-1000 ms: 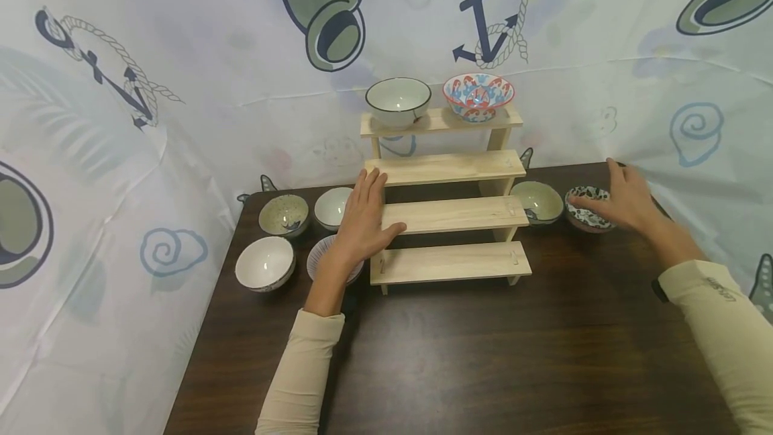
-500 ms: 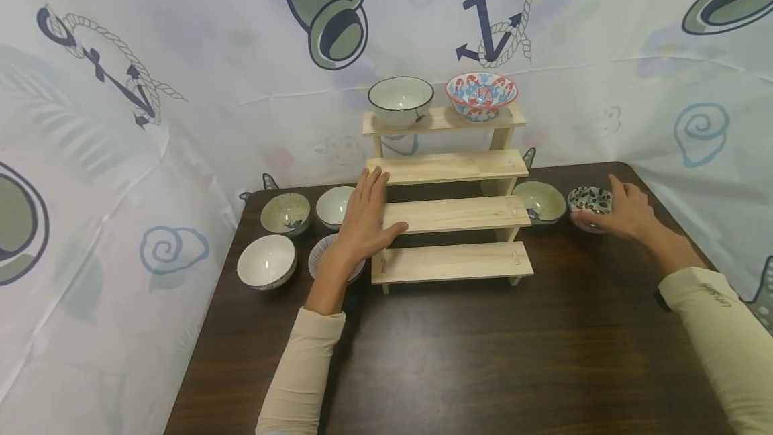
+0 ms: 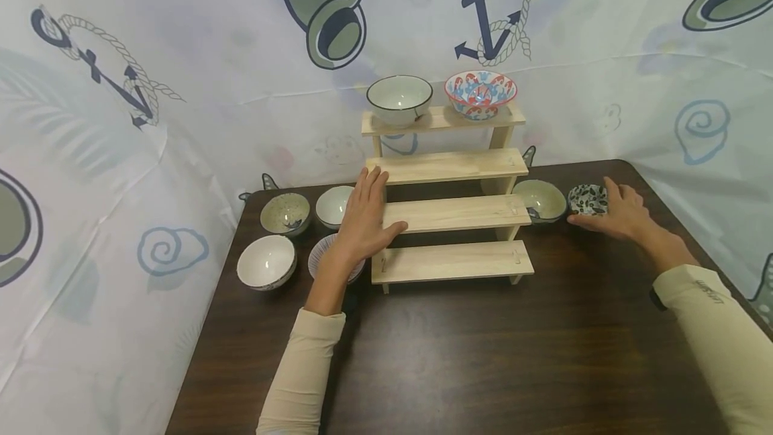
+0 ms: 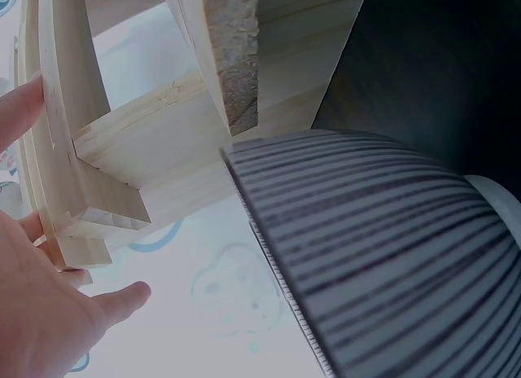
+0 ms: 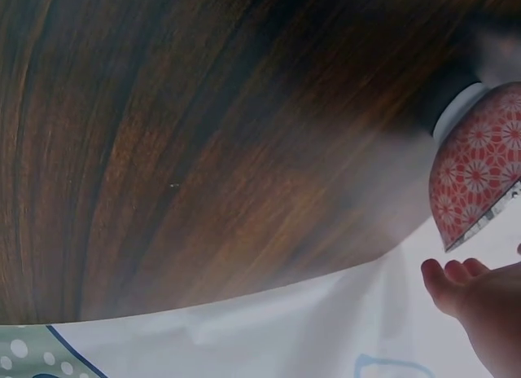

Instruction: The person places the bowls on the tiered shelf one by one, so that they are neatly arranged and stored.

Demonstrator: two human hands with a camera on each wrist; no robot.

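The left hand (image 3: 361,220), grip spread, touched the wooden stand (image 3: 459,213), likely steadying it; the right hand (image 3: 628,217), grip parted and empty, flanked the patterned bowl (image 3: 587,199) near the surface (image 3: 477,354)'s far-right corner.

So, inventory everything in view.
Stand: one, pale wood, centre
Dark-rimmed bowl: one, white, top step left
Patterned bowl: one, red-blue-white, top step right
Green bowl: one, green, right
Floral bowl: one, black-white inside, red outside, far right
Speckled bowl: one, grey-green, left
White bowls: two, white inside, left
Striped bowl: one, dark-and-white, left
Table: one, brown, beneath
Printed cloth: white, behind; count unclear
Sleeves: two, cream, arms
Dark strap: one, right wrist
Left hand: one, at stand
Right hand: one, at floral bowl
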